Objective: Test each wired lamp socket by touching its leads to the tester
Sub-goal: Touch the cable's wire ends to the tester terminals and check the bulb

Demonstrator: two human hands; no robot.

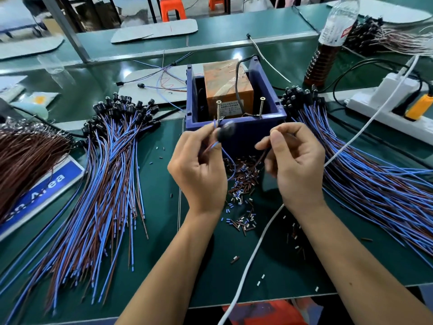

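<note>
Your left hand (198,170) is raised in front of the tester (234,109), a blue open box holding an orange block with two upright screws (219,111) at its near edge. The grip of that hand is clamped on the blue lead (215,125), pinched between thumb and forefinger, with the lead's tip just beside the left screw; whether it touches the screw cannot be told. A blurred black lamp socket (226,134) hangs just to the right of those fingers, in front of the box wall.

Your right hand (295,165) is up at the same height, its fingers curled and its grip pinched on a thin dark brown lead (263,156) that runs down and left from the thumb. That lead is apart from the right screw.

On the green counter (159,207), a fanned pile of wired sockets (110,165) with blue and brown leads lies to your left, its black sockets pointing away from you. A second pile (365,179) lies to your right, its sockets close to the box's right corner. Between your wrists lies a scatter of stripped insulation bits (243,184). A white cable (255,254) crosses under your right forearm towards a power strip (384,113) at the far right, and a bottle (330,43) with dark liquid stands behind the right pile.
</note>
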